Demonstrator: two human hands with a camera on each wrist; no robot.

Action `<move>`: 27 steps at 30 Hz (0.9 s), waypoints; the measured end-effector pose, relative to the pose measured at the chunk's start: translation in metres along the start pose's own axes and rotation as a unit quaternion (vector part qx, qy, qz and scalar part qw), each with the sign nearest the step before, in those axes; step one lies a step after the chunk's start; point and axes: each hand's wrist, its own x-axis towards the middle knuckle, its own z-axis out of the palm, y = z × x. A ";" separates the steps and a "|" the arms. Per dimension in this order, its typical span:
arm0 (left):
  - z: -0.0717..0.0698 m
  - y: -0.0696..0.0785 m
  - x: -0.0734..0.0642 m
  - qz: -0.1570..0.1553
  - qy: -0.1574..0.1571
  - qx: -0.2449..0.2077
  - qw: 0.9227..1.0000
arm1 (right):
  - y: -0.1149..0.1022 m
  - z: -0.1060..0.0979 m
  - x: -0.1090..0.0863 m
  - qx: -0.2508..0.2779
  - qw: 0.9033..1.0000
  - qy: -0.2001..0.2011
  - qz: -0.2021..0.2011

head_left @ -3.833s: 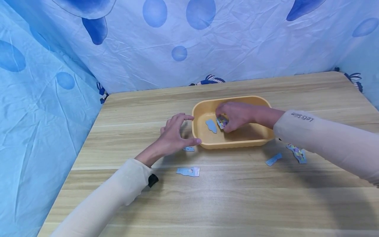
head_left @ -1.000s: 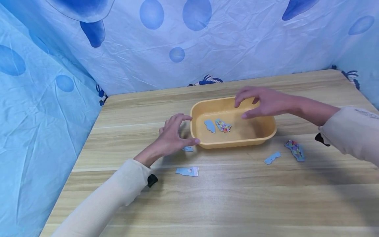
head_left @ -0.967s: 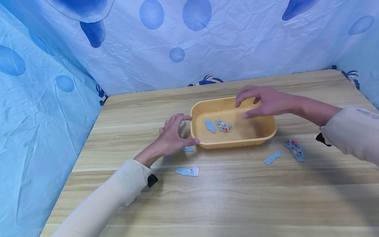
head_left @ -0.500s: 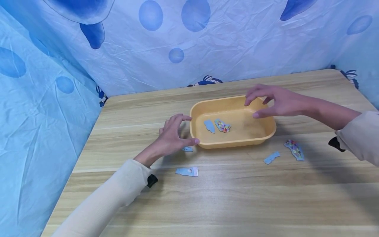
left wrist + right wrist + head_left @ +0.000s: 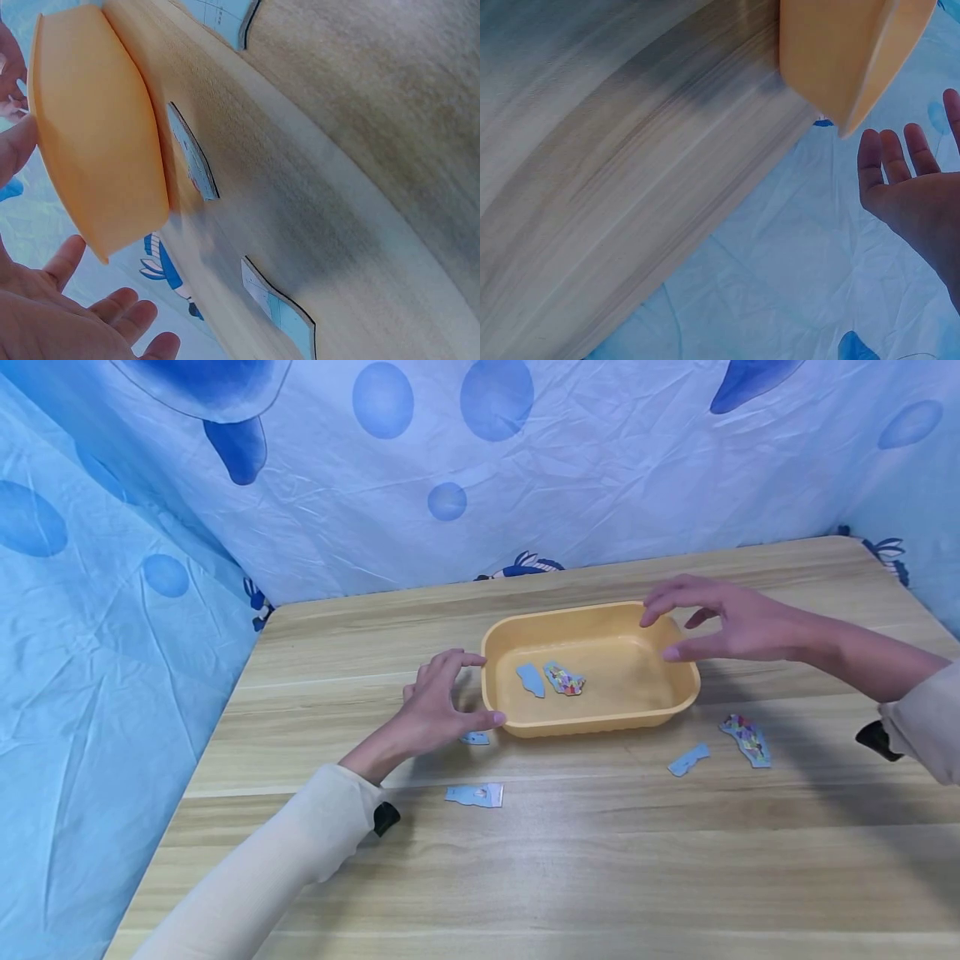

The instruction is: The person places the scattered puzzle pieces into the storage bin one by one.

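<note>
An orange-yellow plastic tub (image 5: 592, 723) stands on the table with two jigsaw puzzle pieces inside: a plain pale-blue puzzle piece (image 5: 531, 680) and a multicoloured puzzle piece (image 5: 564, 679). My left hand (image 5: 435, 706) is at the tub's left end; its index finger and thumb touch the rim, spread apart. Over the right end hovers my right hand (image 5: 738, 622), fingers apart and slightly bent, holding nothing. In the left wrist view, several puzzle pieces lie by the tub, such as a narrow puzzle piece (image 5: 193, 152) and a wavy-edged puzzle piece (image 5: 279, 306), the latter hidden in the head view.
Front left on the wooden table (image 5: 585, 877) lies a flat blue puzzle piece (image 5: 475, 794). Right of the tub are a small blue puzzle piece (image 5: 688, 759) and a larger colourful puzzle piece (image 5: 746, 741). A blue printed curtain (image 5: 360, 527) hangs behind the table.
My right hand let go of the multicoloured puzzle piece inside the tub, then rose and drew back rightward to the tub's right end. The left hand stayed at the left rim.
</note>
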 end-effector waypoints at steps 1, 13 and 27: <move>0.000 0.000 0.000 -0.001 0.000 0.000 1.000 | 0.001 0.000 -0.001 -0.002 1.000 0.002 0.002; -0.001 0.003 -0.001 -0.010 -0.002 0.001 1.000 | 0.012 -0.002 -0.012 0.001 1.000 0.024 -0.010; -0.001 0.001 -0.001 -0.004 -0.001 -0.002 1.000 | 0.023 -0.004 -0.028 -0.004 0.999 0.043 0.006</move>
